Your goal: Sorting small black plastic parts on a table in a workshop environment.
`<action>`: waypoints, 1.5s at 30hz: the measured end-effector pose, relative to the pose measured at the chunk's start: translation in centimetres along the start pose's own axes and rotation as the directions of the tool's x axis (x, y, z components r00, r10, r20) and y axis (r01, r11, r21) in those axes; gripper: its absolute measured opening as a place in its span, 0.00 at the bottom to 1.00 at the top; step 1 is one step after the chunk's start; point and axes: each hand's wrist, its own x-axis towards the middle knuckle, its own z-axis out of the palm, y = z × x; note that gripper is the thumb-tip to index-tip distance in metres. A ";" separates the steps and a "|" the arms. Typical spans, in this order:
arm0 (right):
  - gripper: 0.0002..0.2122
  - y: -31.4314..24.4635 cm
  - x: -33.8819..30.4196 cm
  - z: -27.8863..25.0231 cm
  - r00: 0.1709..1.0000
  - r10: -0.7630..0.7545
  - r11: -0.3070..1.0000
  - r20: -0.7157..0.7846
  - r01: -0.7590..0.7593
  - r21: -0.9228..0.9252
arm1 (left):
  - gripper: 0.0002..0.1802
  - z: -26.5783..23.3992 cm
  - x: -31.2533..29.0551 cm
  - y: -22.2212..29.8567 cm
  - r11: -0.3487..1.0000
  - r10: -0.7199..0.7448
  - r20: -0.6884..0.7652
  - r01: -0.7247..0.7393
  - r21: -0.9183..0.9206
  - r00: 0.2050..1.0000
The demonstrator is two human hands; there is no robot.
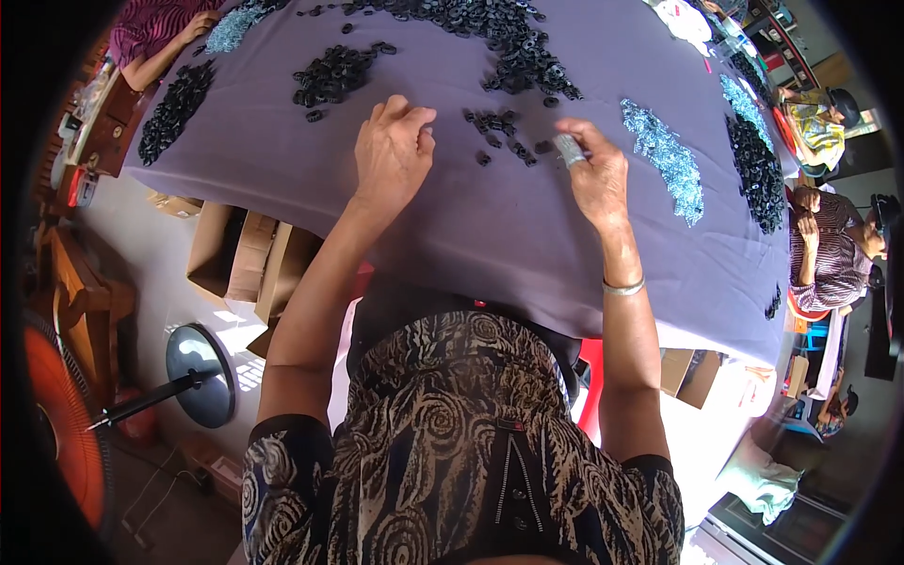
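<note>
Over the purple-grey tablecloth, my left hand hovers with its fingers curled in and the thumb against them; whatever they hold, if anything, is hidden. Opposite it, my right hand is closed in a pinch, a pale wrap on one finger and a bangle on the wrist. What sits between its fingertips is too small to make out. Between both hands lie several loose small black ring-shaped pieces. A larger heap of these black pieces is beyond my left hand. To the right of my right hand spreads a pile of small clear-blue pieces.
A big black heap covers the far middle of the table. Other people sit at the far left and along the right edge, with more black piles. Cardboard boxes, a round black stand base and an orange fan stand lower left.
</note>
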 end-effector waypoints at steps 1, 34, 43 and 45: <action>0.12 0.0 0.7 0.5 1.000 -0.020 1.000 0.018 0.021 -0.018 | 0.11 0.1 0.0 0.3 1.000 0.001 -0.002 -0.001 -0.002 1.000; 0.12 -3.1 -2.6 0.5 0.947 -0.203 0.971 0.249 0.163 0.172 | 0.12 2.0 -2.0 4.5 0.330 0.059 0.465 0.422 -0.844 0.883; 0.08 0.4 -2.0 -2.1 0.997 0.013 0.936 0.074 -0.038 0.349 | 0.10 1.1 -2.1 5.0 0.455 0.120 0.603 0.495 -0.740 0.789; 0.07 1.6 -0.9 -3.3 0.999 0.032 0.976 0.014 -0.035 0.214 | 0.09 1.4 -1.9 5.0 0.374 0.099 0.607 0.536 -0.757 0.789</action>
